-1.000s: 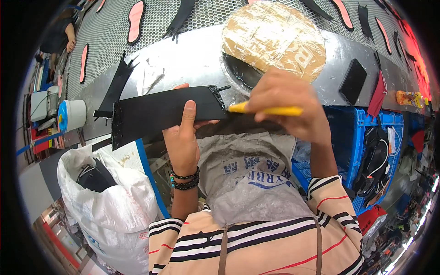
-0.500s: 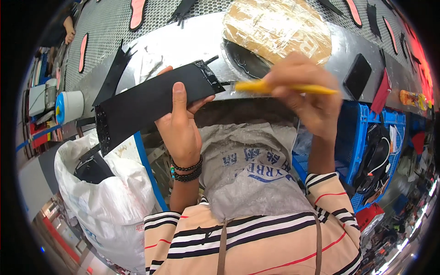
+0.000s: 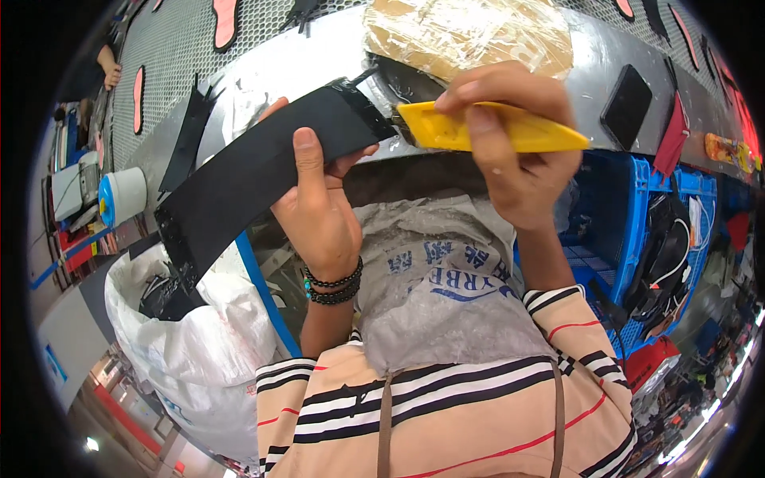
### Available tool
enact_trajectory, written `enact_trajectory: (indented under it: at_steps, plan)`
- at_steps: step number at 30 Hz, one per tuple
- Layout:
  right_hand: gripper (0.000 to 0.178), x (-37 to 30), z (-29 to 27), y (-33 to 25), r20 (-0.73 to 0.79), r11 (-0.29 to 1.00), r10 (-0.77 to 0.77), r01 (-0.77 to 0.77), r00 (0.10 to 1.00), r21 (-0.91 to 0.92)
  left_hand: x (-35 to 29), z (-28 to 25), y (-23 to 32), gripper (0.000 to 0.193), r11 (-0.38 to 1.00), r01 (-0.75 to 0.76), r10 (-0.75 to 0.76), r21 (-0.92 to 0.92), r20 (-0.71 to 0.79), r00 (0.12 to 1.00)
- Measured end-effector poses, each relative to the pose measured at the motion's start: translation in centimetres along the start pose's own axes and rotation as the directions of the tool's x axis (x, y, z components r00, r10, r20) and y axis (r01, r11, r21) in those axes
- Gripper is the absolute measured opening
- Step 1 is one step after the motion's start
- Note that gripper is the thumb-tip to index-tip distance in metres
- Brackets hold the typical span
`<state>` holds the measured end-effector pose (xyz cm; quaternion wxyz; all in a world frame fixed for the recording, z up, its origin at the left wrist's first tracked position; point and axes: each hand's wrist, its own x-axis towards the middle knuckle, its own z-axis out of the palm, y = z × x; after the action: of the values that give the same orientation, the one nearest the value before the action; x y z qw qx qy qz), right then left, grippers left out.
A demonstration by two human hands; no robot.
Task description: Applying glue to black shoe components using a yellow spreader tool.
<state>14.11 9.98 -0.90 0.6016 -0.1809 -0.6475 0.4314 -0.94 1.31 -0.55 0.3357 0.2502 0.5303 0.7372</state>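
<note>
My left hand (image 3: 323, 219) grips a broad black strip of flat material (image 3: 239, 171), thumb on top and fingers underneath. The strip is tilted, its upper right end higher than its lower left end. Both ends carry a wet, glossy coating. My right hand (image 3: 522, 163) pinches a brush with a flat yellow handle (image 3: 518, 131). The brush's dark tip points left, close beside the strip's upper right end; whether they touch I cannot tell. Behind the brush, a dark round container (image 3: 398, 80) is partly covered by film-wrapped cardboard (image 3: 470, 40).
Black strips (image 3: 187, 139) and a phone (image 3: 627, 107) lie on the metal edge. Pink-and-black insole shapes (image 3: 225, 20) rest on the mesh surface beyond. A white sack (image 3: 191, 350) stands at left, a blue crate (image 3: 637, 231) at right. Another person's hand (image 3: 110, 70) shows far left.
The brush has turned, showing more of its flat yellow side, and my right hand has shifted slightly left and up. My left hand still holds the strip, now tilted a little more steeply.
</note>
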Motion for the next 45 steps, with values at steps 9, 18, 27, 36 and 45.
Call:
enact_trajectory:
  at_steps: [9, 18, 27, 36, 45]
  plan:
    - [0.014, 1.2, -0.3, 1.1, -0.088, 0.994, -0.105, 0.104, 0.991, -0.021, 0.5, 0.8, 0.0, 0.039, 0.998, 0.039, -0.046, 0.059, 0.129, 0.991]
    - [0.014, 0.5, -1.9, 1.2, -0.173, 0.973, -0.033, -0.008, 0.984, -0.229, 1.8, -1.1, -1.8, 0.03, 0.991, 0.114, -0.121, 0.074, 0.096, 0.988]
    - [0.013, -0.4, -2.8, 2.2, -0.048, 0.972, 0.081, -0.089, 0.996, -0.217, 3.9, -0.9, -1.4, 0.024, 0.994, 0.09, -0.088, 0.059, -0.023, 0.996]
    - [0.014, -0.3, -2.8, 0.8, -0.201, 0.964, 0.121, -0.164, 0.972, -0.21, 20.8, -11.1, 2.5, 0.022, 0.953, 0.285, -0.293, 0.105, 0.072, 0.953]
    - [0.015, -0.1, -2.9, 0.1, -0.236, 0.941, 0.081, -0.152, 0.968, -0.303, 30.9, -26.5, 4.2, 0.045, 0.466, 0.097, -0.064, 0.879, -0.076, 0.995]
